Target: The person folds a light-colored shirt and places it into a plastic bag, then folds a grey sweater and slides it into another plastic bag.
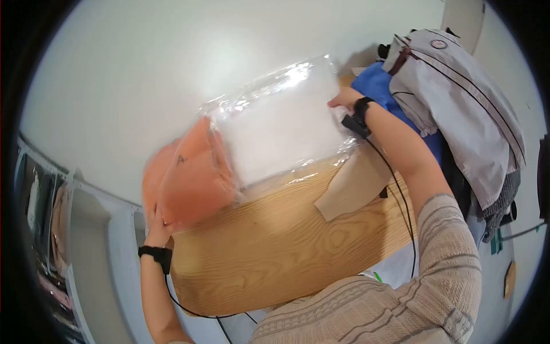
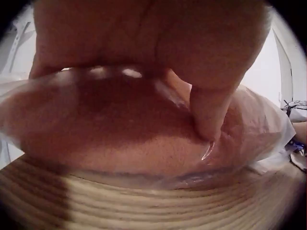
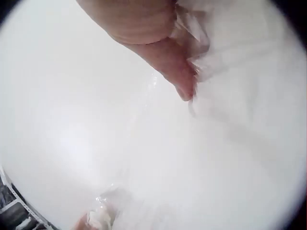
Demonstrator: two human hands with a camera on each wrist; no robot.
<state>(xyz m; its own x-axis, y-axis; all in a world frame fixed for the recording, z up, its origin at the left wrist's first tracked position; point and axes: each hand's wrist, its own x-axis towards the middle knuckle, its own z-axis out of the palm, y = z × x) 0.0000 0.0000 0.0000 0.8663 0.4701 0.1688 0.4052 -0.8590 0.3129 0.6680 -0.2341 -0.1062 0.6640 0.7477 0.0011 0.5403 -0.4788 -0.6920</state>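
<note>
An orange folded fabric item in a clear plastic bag leans at the left end of the wooden table, a dark letter A on its upper part. My left hand grips its lower left edge; in the left wrist view the thumb presses into the plastic. Right of it, a flat white sheet-like piece in a clear plastic bag is held up at a slant, overlapping the orange one's right side. My right hand pinches the bag's right edge, where the plastic is bunched in the right wrist view.
The wooden table has a rounded front edge. A beige flat piece lies under my right forearm. Pale grey and blue clothes are heaped at the right. Shelving with clothes stands at the left; cables trail from both wrists.
</note>
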